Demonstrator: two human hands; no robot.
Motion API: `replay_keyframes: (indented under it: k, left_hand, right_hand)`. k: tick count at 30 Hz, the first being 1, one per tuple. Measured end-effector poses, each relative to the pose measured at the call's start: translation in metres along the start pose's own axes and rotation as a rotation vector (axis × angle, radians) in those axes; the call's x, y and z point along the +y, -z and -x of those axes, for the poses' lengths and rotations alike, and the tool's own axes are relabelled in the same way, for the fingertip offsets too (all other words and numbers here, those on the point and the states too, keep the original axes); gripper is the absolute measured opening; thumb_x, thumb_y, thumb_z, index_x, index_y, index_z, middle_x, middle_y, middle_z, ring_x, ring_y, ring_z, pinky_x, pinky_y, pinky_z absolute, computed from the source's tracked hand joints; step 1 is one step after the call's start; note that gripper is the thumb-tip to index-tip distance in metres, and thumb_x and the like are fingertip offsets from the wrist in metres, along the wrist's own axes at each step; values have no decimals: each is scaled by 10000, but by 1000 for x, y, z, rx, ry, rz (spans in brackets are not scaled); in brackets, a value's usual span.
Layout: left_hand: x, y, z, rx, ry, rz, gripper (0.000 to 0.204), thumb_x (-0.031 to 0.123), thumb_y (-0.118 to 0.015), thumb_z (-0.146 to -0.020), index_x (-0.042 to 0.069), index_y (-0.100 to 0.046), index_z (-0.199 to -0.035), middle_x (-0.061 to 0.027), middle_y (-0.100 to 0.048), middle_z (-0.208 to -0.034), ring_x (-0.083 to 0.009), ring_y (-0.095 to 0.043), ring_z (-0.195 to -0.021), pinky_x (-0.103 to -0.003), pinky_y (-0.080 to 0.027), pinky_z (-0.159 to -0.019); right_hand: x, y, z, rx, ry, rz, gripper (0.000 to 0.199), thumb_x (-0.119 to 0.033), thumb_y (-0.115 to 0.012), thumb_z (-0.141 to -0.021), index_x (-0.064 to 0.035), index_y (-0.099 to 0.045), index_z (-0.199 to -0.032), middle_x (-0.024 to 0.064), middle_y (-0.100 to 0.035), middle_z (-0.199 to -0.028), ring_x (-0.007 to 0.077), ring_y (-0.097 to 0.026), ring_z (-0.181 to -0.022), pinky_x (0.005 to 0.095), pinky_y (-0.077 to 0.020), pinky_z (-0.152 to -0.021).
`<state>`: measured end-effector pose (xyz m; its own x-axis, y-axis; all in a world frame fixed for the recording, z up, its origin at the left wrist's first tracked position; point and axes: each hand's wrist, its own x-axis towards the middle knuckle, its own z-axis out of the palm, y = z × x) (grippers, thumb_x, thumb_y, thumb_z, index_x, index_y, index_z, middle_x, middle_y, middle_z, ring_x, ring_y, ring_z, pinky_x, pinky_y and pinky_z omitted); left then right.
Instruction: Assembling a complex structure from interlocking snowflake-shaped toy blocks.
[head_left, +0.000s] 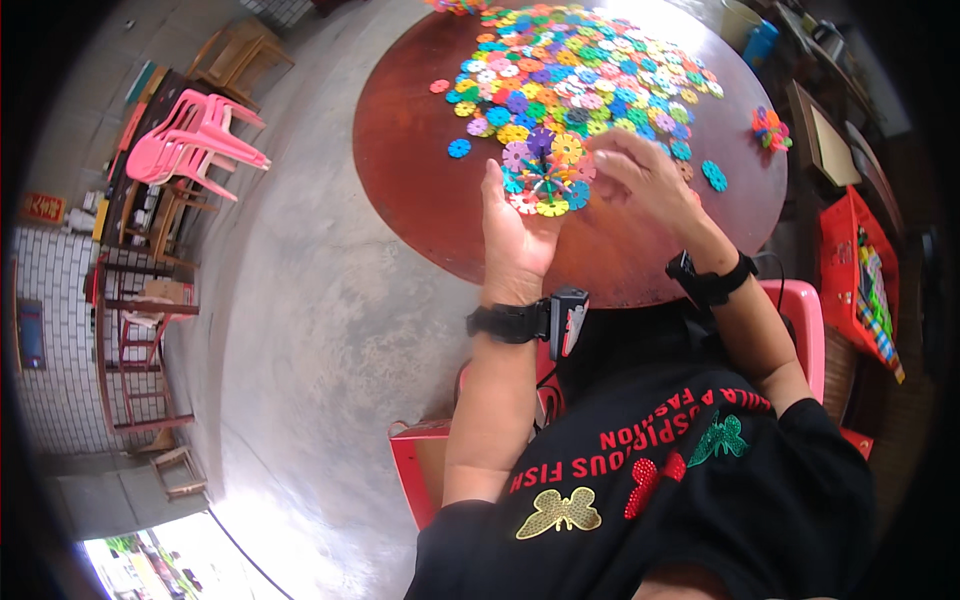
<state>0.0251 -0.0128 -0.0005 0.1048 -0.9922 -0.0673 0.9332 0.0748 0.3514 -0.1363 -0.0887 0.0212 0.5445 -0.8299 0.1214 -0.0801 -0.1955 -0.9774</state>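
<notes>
A ring-shaped flower built of notched plastic discs point(552, 207) in yellow, purple, pink, blue and white stands above the near part of the round table. Thin coloured pieces cross in its middle. My left hand point(518, 232) supports it from the left and below, thumb up along its side; the other fingers are hidden behind it. From the right, my right hand point(650, 178) reaches in with bent fingers, the tips at the pinkish disc on the flower's right edge. Loose notched discs point(600, 75) in many colours cover the far part of the table.
The round brown table point(410, 150) also carries a finished-looking disc ball point(770, 130) at its right edge and a few stray blue discs. A red basket of colourful items point(850, 265) stands at right. Pink plastic chairs point(185, 140) and wooden stools are at left.
</notes>
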Motion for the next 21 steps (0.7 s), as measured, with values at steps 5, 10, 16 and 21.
replay_keyframes:
  k: [5, 10, 16, 21]
  left_hand:
    - [-2, 1, -2, -4, -36, -75, 566, 457, -394, -939, -8, -441, -1257, -177, -541, -1219, -311, -537, -1121, -449, -443, -942]
    - [-7, -14, 2, -112, 44, -18, 546, 419, -382, -950, 14, -383, -1315, -164, -478, -1301, -313, -485, -1179, -475, -402, -980]
    - [-20, -15, 0, -82, 77, -172, 454, 366, -459, -942, 16, -462, -1231, -119, -560, -1197, -242, -542, -1098, -440, -422, -946]
    - [-26, -14, 5, -150, 221, -339, 370, 275, -557, -912, 18, -496, -1170, -104, -593, -1116, -204, -588, -1003, -376, -495, -855]
  right_hand:
    - [5, -8, -1, -57, -53, -166, 263, -183, -574, -907, 23, -569, -1070, 18, -605, -759, 65, -579, -595, 214, -474, -510]
    - [-4, 22, -8, -42, -154, -140, 216, -183, -598, -880, 0, -612, -994, 21, -611, -719, 73, -575, -541, 205, -465, -493]
    - [5, 47, -9, -119, -141, -40, 169, -158, -629, -846, -15, -633, -936, 11, -600, -711, 74, -558, -516, 216, -447, -480]
    - [7, 51, -10, -229, 20, 90, 138, -113, -624, -835, -1, -646, -913, 13, -630, -783, 75, -579, -673, 216, -460, -604]
